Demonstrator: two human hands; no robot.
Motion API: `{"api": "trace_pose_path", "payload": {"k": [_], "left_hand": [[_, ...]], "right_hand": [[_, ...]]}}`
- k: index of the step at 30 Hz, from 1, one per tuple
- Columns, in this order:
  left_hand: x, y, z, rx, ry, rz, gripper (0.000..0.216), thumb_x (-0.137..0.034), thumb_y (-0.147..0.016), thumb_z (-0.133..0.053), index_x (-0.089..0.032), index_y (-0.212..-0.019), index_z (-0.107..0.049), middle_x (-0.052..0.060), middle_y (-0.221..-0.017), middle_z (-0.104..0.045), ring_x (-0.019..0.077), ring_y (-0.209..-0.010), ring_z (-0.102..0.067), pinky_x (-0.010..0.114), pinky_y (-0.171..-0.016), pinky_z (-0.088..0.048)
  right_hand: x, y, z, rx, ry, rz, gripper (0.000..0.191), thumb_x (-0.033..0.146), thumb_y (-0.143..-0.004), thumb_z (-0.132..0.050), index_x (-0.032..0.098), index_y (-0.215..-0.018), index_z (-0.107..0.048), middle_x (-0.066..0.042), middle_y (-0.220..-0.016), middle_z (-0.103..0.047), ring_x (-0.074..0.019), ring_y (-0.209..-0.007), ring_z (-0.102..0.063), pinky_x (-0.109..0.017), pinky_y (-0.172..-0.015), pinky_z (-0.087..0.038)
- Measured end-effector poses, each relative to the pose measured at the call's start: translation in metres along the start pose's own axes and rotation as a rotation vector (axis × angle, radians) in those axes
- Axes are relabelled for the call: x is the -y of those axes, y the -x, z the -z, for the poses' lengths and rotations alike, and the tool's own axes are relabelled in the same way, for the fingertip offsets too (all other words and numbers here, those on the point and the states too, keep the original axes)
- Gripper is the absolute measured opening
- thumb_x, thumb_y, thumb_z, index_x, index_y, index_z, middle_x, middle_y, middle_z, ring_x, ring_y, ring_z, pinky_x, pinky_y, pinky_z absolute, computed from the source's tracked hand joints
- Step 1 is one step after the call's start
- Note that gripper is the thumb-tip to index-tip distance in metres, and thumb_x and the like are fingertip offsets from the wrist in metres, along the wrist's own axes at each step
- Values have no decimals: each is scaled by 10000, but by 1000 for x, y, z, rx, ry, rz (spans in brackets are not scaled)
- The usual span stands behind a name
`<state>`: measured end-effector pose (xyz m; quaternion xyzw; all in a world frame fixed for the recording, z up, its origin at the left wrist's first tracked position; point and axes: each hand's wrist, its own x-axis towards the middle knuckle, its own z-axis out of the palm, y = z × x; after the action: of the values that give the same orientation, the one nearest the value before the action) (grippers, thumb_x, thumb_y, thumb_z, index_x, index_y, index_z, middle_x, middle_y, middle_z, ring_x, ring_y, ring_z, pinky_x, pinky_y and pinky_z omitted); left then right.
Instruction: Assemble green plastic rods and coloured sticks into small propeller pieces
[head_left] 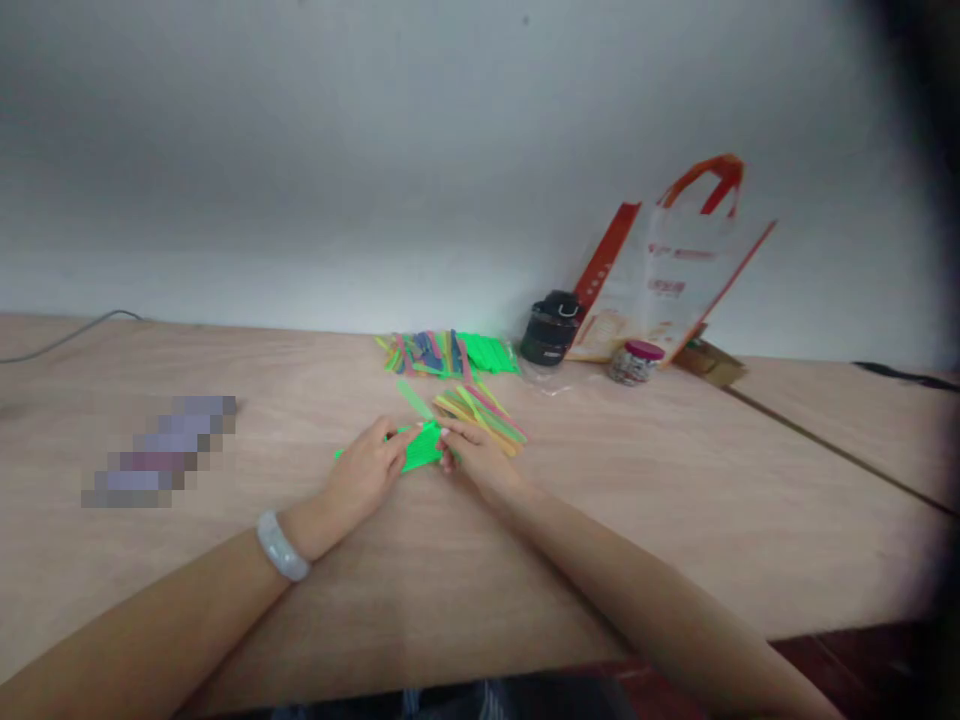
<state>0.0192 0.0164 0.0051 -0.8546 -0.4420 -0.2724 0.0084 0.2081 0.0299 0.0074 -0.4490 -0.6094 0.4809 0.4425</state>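
Both ends of the green sticks [420,447] are pinched: your left hand [365,470] and right hand [474,462] curl closed on them, likely to hold the bunch squared, flat on the table [600,520].

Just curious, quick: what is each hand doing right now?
Left hand: closed on the green strips, at their left end.
Right hand: closed on the same green strips, right end.

Table [675,520]: wood, seam seen at right.
Bag [660,280]: white/orange, leaned vs. wall [375,150].
Black pot [551,330]: set just left of bag.
Jar [636,362]: sm., pink lid, placed in front of bag.
Cable [67,335]: laid far left.
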Motion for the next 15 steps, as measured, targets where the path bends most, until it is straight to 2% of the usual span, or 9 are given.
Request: {"api": "trace_pose_path", "payload": {"k": [6, 15], "left_hand": [[0, 0, 1, 18, -52, -5, 376, -135, -911, -395, -203, -1252, -538, 59, -947, -530, 161, -837, -534, 302, -776, -480], [-6, 2, 4, 76, -126, 8, 370, -149, -921, -378, -196, -1256, -530, 53, -889, -529, 164, -794, -535, 278, -722, -467]], "right_hand": [[-6, 1, -1, -14, 171, 24, 366, 338, -841, -477, 235, -1158, -630, -8, -661, -603, -136, -518, -543, -299, -531, -484], [-8, 7, -3, -36, 429, 173, 370, 304, -883, -429, 276, -1201, -616, -40, -821, -641, -154, -629, -583, -335, -642, -528]]}}
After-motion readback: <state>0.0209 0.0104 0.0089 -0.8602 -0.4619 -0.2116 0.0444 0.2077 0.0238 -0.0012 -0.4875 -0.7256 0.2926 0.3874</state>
